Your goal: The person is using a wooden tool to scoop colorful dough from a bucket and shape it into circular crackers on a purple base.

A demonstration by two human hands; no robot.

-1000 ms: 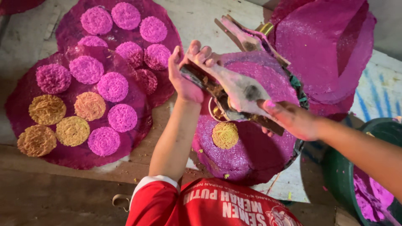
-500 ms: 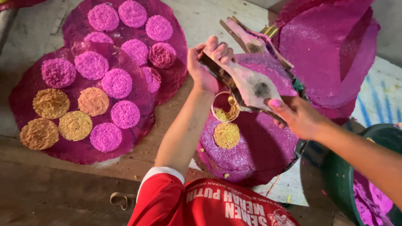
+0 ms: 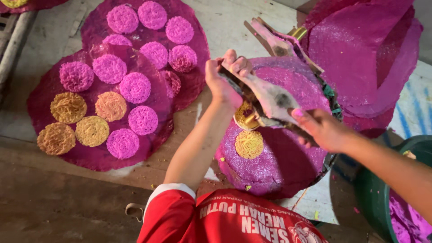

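**Both hands clamp a noodle press over a magenta tray**

Gripping either end of a long wooden press (image 3: 270,96), both hands are clenched around it. The left hand (image 3: 225,78) wraps the far end, fingers folded over the top; the right hand (image 3: 321,130) grasps the near end. The press's long axis runs diagonally, from upper left down to lower right, and a brass-coloured cup (image 3: 246,118) hangs beneath it, closer to the left hand.

Yellow strands fall from that cup toward the round magenta tray (image 3: 288,171) directly below. One finished yellow noodle round (image 3: 249,144) lies on this tray, just under and slightly toward the body from the cup; a second appears to be forming at the cup, partly hidden.

Off to the left, well apart from the hands, two overlapping magenta trays hold more rounds. The nearer tray (image 3: 45,103) carries four yellow-orange rounds and five pink ones. The farther tray (image 3: 198,27) shows about six pink rounds, one half tucked under the overlap.

A second wooden press (image 3: 274,40) lies beyond the hands, beside stacked empty magenta trays (image 3: 360,54). A green tub (image 3: 371,207) stands at lower right.
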